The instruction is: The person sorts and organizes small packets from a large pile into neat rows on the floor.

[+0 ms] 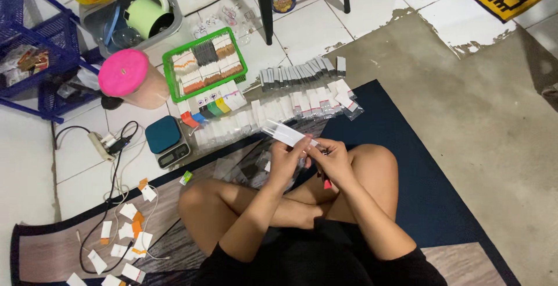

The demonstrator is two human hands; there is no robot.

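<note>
- Forearms angle inward over the crossed legs, wrists raised.
- Left hand [286, 161] and right hand [331, 159] meet, fingers closed, pinching a small clear packet [289, 135] above the rug [407, 164].
- Beyond, packet rows [273, 114] line the rug's far edge; further still, a green basket [204, 71] sits on the floor.

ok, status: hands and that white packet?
Left hand and right hand both pinching the white packet. Held above the crossed legs. Nothing in the way.

Even, fairly bright indoor light; soft shadows; mild glare on tiles; slight softness, small items indistinct.
</note>
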